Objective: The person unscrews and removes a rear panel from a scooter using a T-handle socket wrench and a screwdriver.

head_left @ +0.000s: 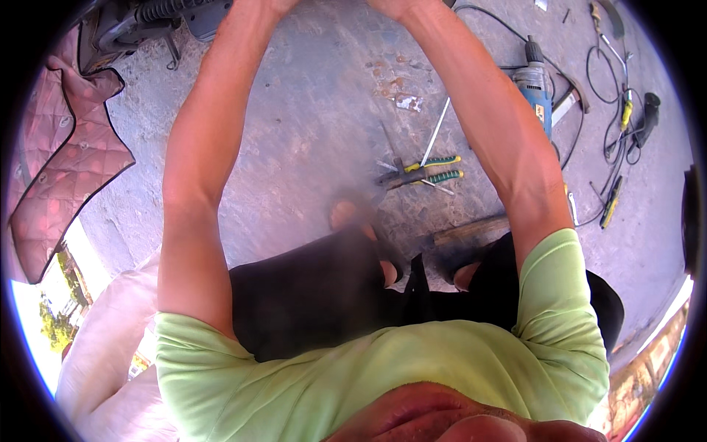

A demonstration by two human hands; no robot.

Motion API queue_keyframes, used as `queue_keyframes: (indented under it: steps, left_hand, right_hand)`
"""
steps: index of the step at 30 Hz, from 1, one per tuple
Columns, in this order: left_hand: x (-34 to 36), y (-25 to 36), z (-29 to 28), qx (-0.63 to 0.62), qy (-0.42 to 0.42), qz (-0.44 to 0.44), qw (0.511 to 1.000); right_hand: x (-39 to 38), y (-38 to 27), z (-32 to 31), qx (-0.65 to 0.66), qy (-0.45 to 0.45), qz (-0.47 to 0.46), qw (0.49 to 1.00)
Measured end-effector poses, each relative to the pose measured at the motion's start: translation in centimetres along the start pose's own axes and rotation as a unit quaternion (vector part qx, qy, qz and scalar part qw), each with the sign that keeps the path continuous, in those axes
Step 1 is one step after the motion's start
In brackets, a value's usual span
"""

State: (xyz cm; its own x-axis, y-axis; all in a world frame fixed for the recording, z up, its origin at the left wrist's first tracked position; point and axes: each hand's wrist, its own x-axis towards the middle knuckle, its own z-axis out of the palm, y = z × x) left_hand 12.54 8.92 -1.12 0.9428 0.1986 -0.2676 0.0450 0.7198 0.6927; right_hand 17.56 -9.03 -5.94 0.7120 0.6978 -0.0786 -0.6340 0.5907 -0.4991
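Both my arms stretch forward to the top edge of the head view. My left hand shows only its wrist end there; its fingers lie outside the picture. My right hand is cut off the same way, so whatever either hand holds or touches is hidden. Nearest to my left forearm is a dark machine part with a coil spring. Beside my right forearm lies a blue power drill with a black chuck. Pliers with green and yellow handles rest on the floor between my arms, among thin metal rods.
A wooden piece lies by my feet. To the right are a hammer, loose cables and a yellow-black hand tool. A pink quilted cloth hangs at left. Someone's pale-clothed limb is at lower left.
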Motion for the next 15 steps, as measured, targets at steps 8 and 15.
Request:
queue_keyframes:
  steps: [8, 15]
  left_hand:
    - [-5.0, 2.2, -0.9, 0.051, -0.169, -0.120, 0.977]
    - [-9.3, -2.4, -1.2, -0.012, -0.075, -0.272, 0.959]
  right_hand:
    - [-10.5, -0.1, -0.6, -0.474, 0.083, 0.049, 0.875]
    - [-23.8, 0.3, -3.4, -0.597, 0.146, 0.169, 0.771]
